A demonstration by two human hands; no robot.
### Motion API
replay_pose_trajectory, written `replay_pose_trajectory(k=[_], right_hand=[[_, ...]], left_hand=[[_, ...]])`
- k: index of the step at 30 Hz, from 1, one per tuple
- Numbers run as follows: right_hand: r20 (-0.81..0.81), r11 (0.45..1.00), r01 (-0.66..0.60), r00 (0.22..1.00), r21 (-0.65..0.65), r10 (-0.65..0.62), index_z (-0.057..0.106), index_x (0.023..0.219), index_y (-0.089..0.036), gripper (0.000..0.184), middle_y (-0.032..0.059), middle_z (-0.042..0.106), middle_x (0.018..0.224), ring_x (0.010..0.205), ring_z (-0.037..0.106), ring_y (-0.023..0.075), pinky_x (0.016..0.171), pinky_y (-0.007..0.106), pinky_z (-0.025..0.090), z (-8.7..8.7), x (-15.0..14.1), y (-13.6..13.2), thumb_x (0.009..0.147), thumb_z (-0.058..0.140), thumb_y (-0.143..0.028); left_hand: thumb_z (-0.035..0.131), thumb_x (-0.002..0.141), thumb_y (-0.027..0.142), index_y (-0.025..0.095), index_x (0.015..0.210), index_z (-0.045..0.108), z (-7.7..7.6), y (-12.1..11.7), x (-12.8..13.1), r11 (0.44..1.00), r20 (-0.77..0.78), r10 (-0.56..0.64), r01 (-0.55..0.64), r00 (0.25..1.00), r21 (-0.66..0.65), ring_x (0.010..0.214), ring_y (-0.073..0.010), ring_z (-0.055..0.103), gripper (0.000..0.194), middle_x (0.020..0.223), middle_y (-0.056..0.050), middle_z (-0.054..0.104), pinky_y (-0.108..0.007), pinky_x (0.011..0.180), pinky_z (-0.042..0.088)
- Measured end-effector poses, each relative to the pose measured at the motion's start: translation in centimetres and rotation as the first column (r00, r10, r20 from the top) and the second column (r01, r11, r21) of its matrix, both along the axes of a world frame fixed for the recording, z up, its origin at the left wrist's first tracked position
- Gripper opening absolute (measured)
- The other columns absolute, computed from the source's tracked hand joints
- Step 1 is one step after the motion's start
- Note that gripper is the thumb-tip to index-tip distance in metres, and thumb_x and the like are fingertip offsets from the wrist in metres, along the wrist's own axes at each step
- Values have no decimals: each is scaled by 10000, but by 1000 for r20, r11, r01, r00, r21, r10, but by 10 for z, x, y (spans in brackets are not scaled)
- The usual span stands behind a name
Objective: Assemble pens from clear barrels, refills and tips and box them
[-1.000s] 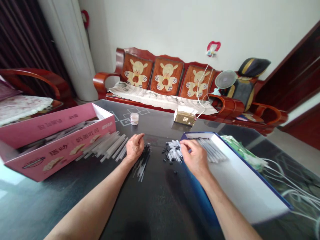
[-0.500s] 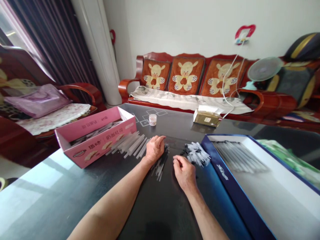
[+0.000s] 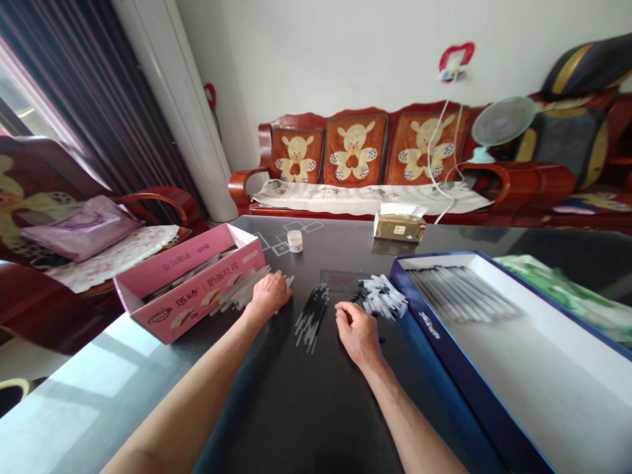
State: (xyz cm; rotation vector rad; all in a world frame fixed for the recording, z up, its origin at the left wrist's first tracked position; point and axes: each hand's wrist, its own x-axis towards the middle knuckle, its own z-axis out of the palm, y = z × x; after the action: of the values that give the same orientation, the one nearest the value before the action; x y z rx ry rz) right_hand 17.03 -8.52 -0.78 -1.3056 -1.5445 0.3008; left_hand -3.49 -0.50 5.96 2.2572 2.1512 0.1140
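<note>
My left hand (image 3: 268, 294) rests knuckles-up on a pile of clear plastic tubes (image 3: 240, 291) beside the pink box (image 3: 190, 299); its fingers curl down over the tubes. My right hand (image 3: 356, 329) lies on the dark table, fingers curled in a loose pinch, just left of a heap of small clear caps (image 3: 382, 297). What the right fingers hold is hidden. A bundle of thin black refills (image 3: 312, 312) lies between the two hands, untouched.
A blue-rimmed white box (image 3: 518, 329) holds several assembled pens at the right. A small white jar (image 3: 295, 240) and a tissue box (image 3: 397, 226) stand further back. A wooden sofa, a fan and chairs surround the table (image 3: 306, 408).
My left hand moved left off the black refills onto the clear tubes. My right hand drew back from the cap heap toward me. The camera turned left.
</note>
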Motion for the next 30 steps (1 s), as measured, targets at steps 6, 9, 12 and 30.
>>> replay_pose_trajectory(k=[6, 9, 12, 30], right_hand=[[0, 1000, -13, 1000, -5, 13, 668, 809, -188, 182, 52, 697, 800, 733, 648, 174, 695, 265, 485, 0, 0, -1, 806, 487, -171], [6, 1000, -15, 1000, -3, 15, 669, 812, -188, 180, 50, 698, 801, 731, 645, 173, 699, 267, 486, -1, 0, 0, 804, 491, -164], [14, 1000, -13, 1000, 3, 13, 669, 814, -193, 174, 46, 698, 805, 737, 647, 172, 707, 269, 489, -1, 0, 0, 803, 499, -156], [388, 983, -182, 904, -33, 181, 653, 1075, -281, 300, 29, 607, 1052, 929, 612, 150, 813, 251, 496, 11, -9, -15, 863, 510, -124]], left_hand=[[541, 785, 302, 147, 904, 697, -4, -6, 2, 996, -21, 53, -54, 998, -72, 913, -266, 673, 250, 952, -164, 708, -330, 755, 516], [536, 791, 320, 136, 922, 699, -6, -5, 2, 993, -19, 75, -76, 997, -86, 944, -289, 667, 278, 979, -180, 700, -348, 767, 521], [523, 794, 308, 131, 923, 700, -6, -6, 2, 993, -13, 86, -86, 996, -85, 951, -301, 666, 281, 974, -184, 698, -362, 769, 522], [522, 742, 274, 125, 1027, 660, -35, -22, 19, 968, 932, -244, 12, 266, 250, 620, -124, 600, 351, 744, -29, 642, -247, 613, 480]])
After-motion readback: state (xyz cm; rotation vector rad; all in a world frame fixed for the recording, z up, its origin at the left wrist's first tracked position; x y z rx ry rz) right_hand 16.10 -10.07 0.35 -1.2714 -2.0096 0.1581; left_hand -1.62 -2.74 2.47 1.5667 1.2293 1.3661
